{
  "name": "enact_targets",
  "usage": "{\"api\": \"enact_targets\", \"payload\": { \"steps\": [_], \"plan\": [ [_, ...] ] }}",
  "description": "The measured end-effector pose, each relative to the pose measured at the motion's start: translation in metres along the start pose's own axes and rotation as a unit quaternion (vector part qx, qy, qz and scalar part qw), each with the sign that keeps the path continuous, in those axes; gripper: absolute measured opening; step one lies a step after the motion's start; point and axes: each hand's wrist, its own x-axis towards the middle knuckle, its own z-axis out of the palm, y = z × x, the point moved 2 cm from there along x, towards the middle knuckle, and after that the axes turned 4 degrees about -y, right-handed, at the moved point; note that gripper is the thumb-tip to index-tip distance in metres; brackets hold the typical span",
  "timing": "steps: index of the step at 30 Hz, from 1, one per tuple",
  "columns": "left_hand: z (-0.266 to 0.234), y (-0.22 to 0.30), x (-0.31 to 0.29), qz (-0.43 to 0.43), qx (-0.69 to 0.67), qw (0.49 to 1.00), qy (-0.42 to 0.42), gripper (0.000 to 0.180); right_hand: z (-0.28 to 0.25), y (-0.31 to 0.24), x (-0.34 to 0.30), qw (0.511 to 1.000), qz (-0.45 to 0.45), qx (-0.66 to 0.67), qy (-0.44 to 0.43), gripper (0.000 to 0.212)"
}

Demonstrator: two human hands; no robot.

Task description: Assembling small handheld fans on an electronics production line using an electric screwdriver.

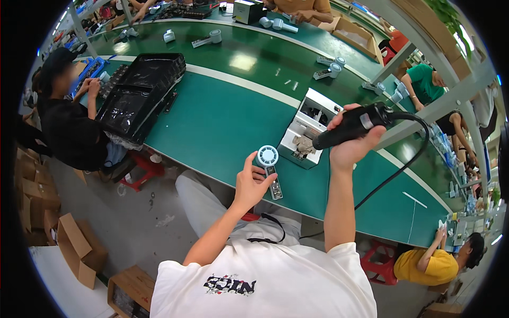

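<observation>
My left hand (254,183) grips a small light-blue handheld fan (268,155) near the table's front edge. The fan's round head points away from me, and its opened handle (274,186) shows inner parts. In my right hand (355,140) is a black electric screwdriver (350,128), held nearly level with its tip toward the left. The tip is over the front of a white and black screw feeder (306,139), where a small metallic part shows. A black cable (408,164) runs from the screwdriver's rear and loops down past my right forearm.
Black plastic-wrapped trays (143,95) lie on the green table at left, beside a co-worker in black. Beyond the feeder a green conveyor (238,58) carries several fan parts. A metal post (413,124) slants at right. Cardboard boxes (74,244) stand on the floor at left.
</observation>
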Motion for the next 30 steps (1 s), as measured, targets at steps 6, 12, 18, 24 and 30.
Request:
{"api": "enact_targets", "payload": {
  "steps": [6, 12, 18, 24, 30],
  "plan": [
    [0.002, -0.001, 0.002, 0.014, 0.013, 1.0, 0.012, 0.083, 0.0, 0.031, 0.005, 0.998, 0.062, -0.018, -0.006, 0.087],
    [-0.001, 0.002, 0.007, 0.013, 0.023, 1.0, 0.009, 0.083, 0.004, 0.03, -0.009, 0.996, 0.084, 0.014, 0.019, 0.094],
    [0.0, -0.003, 0.007, 0.017, 0.02, 1.0, 0.01, 0.084, 0.014, 0.024, -0.036, 0.991, 0.102, 0.08, 0.006, 0.098],
    [-0.001, -0.005, 0.006, 0.019, 0.015, 1.0, 0.008, 0.085, 0.031, 0.04, -0.047, 0.989, 0.113, 0.093, 0.016, 0.1],
    [0.0, -0.007, 0.007, 0.03, 0.022, 0.999, 0.014, 0.087, 0.033, 0.045, -0.046, 0.99, 0.111, 0.08, -0.022, 0.097]
  ]
}}
